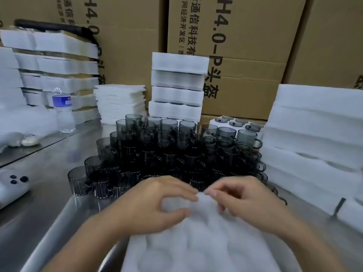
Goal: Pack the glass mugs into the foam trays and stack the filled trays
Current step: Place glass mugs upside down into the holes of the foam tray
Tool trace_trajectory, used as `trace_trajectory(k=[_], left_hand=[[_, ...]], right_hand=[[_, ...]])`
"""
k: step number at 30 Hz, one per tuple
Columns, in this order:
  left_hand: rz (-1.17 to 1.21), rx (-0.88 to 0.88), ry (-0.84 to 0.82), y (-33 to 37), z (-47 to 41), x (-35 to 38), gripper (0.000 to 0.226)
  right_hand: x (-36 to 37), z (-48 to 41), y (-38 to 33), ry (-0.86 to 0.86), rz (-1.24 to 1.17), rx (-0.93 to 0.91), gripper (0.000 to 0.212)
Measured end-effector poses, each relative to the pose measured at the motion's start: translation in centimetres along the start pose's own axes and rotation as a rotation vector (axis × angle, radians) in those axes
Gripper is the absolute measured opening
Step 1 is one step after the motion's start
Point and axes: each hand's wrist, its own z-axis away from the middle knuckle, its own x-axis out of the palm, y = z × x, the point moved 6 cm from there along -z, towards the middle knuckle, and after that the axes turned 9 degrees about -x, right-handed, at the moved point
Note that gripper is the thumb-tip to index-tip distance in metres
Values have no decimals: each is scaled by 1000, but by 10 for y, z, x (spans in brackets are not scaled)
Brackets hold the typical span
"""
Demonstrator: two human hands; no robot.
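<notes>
1. Left hand (pixel 157 201) and right hand (pixel 253 203) pinch the far edge of the foam tray (pixel 196 244), at the surface's (pixel 49 213) near edge.
2. Glass mugs (pixel 167 154) crowd just beyond; open room lies left.
3. Stack of filled trays (pixel 176 85) stands behind them.

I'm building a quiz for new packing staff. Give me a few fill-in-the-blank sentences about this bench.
1. The left hand and right hand pinch the far edge of a white ___ tray.
2. The mugs are made of dark ___.
3. The water bottle stands to the ___ of the mugs.
4. Behind the stack of trays stand brown ___ boxes.
Missing words: foam; glass; left; cardboard.
</notes>
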Motion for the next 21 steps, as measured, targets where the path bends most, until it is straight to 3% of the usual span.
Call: trace_trajectory(k=[3,6,11,16,21], left_hand=[[-186,-147,-241,-18,-24,20,42],[-86,-277,-363,-32,-28,29,39],[101,-287,-315,-40,-29,32,34],[91,-262,-298,-45,-25,33,33],[67,-269,-137,-52,-24,27,22]], right_hand=[[8,-11,18,2,95,40,12],[14,-11,30,-1,187,38,10],[14,-12,36,15,253,-5,7],[15,-12,34,1,278,-38,9],[16,-11,31,10,302,-42,9]])
